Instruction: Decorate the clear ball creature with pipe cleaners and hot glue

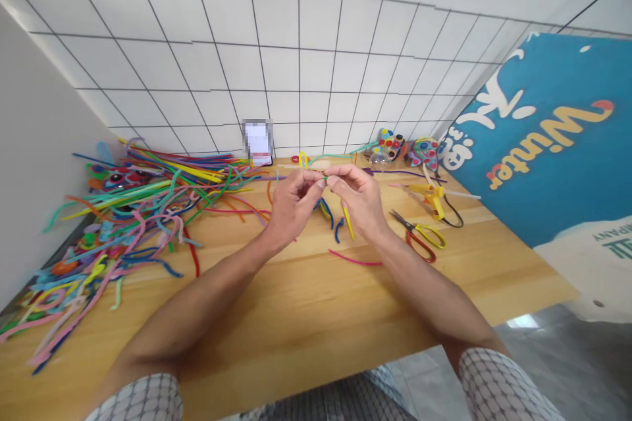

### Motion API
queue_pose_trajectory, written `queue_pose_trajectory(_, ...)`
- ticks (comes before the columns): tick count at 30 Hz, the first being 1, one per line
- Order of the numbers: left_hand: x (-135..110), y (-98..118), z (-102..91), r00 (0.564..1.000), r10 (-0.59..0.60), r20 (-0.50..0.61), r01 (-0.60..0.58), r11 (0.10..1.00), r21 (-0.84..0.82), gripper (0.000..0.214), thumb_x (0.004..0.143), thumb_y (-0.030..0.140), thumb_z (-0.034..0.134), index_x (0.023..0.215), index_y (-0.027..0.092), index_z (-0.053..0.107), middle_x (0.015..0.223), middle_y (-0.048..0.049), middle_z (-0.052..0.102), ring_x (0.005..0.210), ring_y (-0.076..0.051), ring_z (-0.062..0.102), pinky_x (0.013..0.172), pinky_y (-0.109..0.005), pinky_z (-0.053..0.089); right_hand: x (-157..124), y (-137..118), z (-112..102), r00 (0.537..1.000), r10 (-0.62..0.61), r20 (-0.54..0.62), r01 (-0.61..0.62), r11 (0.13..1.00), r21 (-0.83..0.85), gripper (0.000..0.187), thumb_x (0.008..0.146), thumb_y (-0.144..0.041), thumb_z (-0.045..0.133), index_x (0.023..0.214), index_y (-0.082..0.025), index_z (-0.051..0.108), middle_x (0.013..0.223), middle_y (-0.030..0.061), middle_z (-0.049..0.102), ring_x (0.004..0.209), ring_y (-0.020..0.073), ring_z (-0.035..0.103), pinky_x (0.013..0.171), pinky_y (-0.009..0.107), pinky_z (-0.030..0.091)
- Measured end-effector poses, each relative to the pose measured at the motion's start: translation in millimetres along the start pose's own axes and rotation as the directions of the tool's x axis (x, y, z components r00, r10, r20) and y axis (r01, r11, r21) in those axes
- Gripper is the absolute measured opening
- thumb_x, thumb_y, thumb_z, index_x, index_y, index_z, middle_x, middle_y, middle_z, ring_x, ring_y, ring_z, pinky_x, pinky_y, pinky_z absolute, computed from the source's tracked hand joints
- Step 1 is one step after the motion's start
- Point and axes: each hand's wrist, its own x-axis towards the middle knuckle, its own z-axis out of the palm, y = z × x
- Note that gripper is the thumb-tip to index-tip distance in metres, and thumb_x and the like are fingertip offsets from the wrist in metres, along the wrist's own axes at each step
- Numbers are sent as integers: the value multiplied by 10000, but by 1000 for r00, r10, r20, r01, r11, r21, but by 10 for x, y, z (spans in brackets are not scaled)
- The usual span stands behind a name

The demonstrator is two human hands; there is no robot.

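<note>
My left hand (292,200) and my right hand (356,196) are raised together above the wooden table (306,302), fingertips meeting. Both pinch a small piece of pipe cleaner (322,181) between them, greenish at the point where the fingers touch. Below the hands lie short bent pieces: a yellow one (348,222), a blue one (338,229) and a pink one (353,258).
A big heap of coloured pipe cleaners (123,210) covers the table's left side. Scissors with red and yellow handles (419,237) and a yellow glue gun (433,198) lie to the right. Colourful craft figures (407,148) and a small card (258,141) stand by the tiled wall. A blue "Winter" board (553,138) leans at right.
</note>
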Motion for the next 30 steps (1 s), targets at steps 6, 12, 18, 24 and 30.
queue_pose_trajectory(6,-10,17,22,1000,-14,-9,14,1000,13,173,968,365,715,905,206,745,806,-13,686,677,-135,550,647,-272,429,-3,10,31,999,-37,-10,37,999,-12,190,850,-413,851,888,-252,758,1052,32,774,993,202,704,903,361,599)
queue_pose_trajectory(12,63,56,22,986,-165,-27,158,973,-169,241,890,424,793,843,198,723,704,22,635,589,-106,497,578,-251,400,40,32,-10,998,-44,-44,47,997,66,418,843,-403,860,1232,-306,743,1308,42,760,1121,215,703,998,388,597)
queue_pose_trajectory(18,104,96,9,947,-319,-24,290,887,-359,245,846,415,827,829,200,710,618,52,575,495,-71,433,495,-221,347,36,34,-21,991,-102,-90,99,994,-35,227,901,-450,812,1012,-258,764,1031,30,780,983,196,711,931,356,592)
queue_pose_trajectory(24,68,129,87,909,-417,-11,358,793,-493,272,761,416,875,807,208,706,600,60,540,476,-60,425,462,-210,317,-20,51,53,997,-58,-56,58,998,-17,231,882,-423,816,1038,-257,774,1008,20,778,914,178,693,847,329,592)
queue_pose_trajectory(30,53,146,110,907,-420,4,372,800,-471,285,752,433,873,806,211,701,651,47,590,478,-60,423,440,-219,290,55,129,10,992,2,-128,7,998,70,267,855,-444,841,1022,-250,764,918,1,753,783,143,657,777,312,577)
